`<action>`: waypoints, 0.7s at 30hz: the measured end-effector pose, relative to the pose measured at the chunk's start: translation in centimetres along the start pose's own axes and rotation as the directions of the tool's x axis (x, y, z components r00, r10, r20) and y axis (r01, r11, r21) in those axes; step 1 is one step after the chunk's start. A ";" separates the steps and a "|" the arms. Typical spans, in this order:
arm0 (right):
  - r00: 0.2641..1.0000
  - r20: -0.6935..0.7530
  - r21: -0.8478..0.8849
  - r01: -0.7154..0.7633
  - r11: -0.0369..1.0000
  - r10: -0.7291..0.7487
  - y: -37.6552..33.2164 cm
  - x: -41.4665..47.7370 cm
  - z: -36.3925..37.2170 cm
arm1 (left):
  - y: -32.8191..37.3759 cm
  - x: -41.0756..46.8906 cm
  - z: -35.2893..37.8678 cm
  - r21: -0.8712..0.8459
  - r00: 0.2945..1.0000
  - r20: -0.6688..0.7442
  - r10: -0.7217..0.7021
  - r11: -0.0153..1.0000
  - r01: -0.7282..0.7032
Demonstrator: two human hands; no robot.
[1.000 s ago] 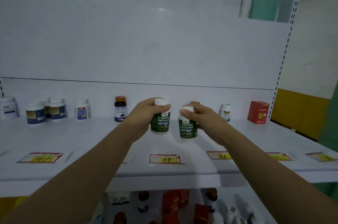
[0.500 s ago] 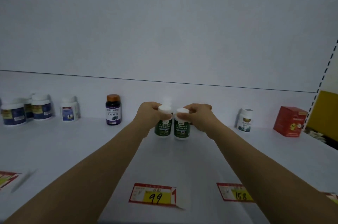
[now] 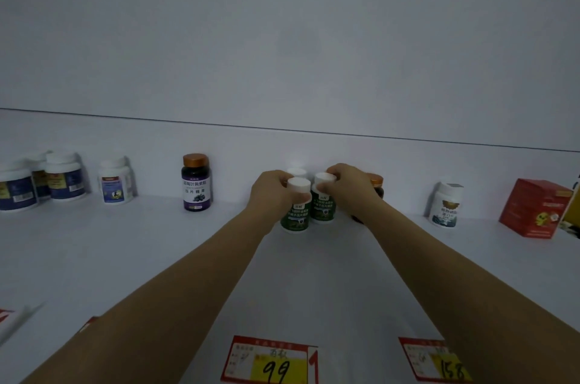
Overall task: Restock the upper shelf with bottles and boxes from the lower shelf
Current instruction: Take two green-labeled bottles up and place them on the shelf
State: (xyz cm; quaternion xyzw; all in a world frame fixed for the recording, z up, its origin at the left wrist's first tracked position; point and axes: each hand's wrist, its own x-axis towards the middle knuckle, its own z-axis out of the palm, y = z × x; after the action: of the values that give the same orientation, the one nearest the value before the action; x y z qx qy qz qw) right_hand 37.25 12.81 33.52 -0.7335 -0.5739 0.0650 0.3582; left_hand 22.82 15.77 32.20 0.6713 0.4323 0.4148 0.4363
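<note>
Head view: both arms reach to the back of the upper shelf (image 3: 125, 258), 1 bottle in each hand.
Left hand (image 3: 271, 192): fingers curled round the white cap and shoulder of the left green bottle (image 3: 295, 212).
Right hand (image 3: 348, 189): curled the same way round the cap of the right green bottle (image 3: 323, 206), which stands a little further back.
Bottles: both upright, labels facing out, side by side and touching or nearly so, in line with the 99 price tag (image 3: 271, 361). I cannot tell whether their bases are fully down on the shelf.
Neighbours: a 3rd white cap (image 3: 296, 171) shows just behind the pair. An amber-capped dark bottle (image 3: 375, 186) stands just behind the right hand, mostly hidden.
Step in hand: probably setting the 2 bottles into their row.
Doing it well: lower them straight, let each base sit flat before loosening the fingers, and keep the labels forward.
Release: lift the fingers up off the caps first, then draw the hands back along the arms' line.
Risk: these are tall, narrow bottles. A sideways knuckle could tip one into the amber-capped dark bottle or the bottle behind.
</note>
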 end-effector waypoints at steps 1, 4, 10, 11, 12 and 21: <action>1.000 -0.006 -0.012 0.011 1.000 -0.011 0.1 0.2 0.0 | -0.1 0.1 0.1 0.003 1.000 -0.008 0.000 1.000 0.000; 0.999 -0.014 -0.022 0.033 0.999 -0.033 0.2 0.8 0.3 | -0.2 0.1 0.1 0.015 1.000 -0.024 0.010 1.000 -0.010; 0.999 -0.024 0.060 0.028 0.998 -0.027 0.6 0.9 0.9 | 0.0 -0.1 0.1 0.089 0.996 0.084 0.008 0.996 -0.016; 0.999 -0.023 0.068 0.025 0.997 -0.023 0.6 0.9 0.9 | 0.1 -0.1 0.1 0.140 0.995 0.100 -0.007 0.990 -0.007; 1.000 -0.021 0.073 0.021 0.997 -0.019 0.6 0.9 0.9 | 0.1 -0.1 0.1 0.196 0.994 0.103 -0.022 0.981 0.001; 0.998 -0.054 0.099 0.028 0.995 -0.023 0.8 0.8 1.0 | -0.7 -0.5 -0.1 0.225 0.992 0.109 -0.067 0.973 0.041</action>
State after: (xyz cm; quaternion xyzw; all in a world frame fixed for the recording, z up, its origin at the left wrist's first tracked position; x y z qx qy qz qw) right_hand 37.63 13.86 32.60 -0.7089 -0.5697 0.0696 0.4099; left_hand 22.42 15.53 31.50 0.7269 0.4682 0.3123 0.3937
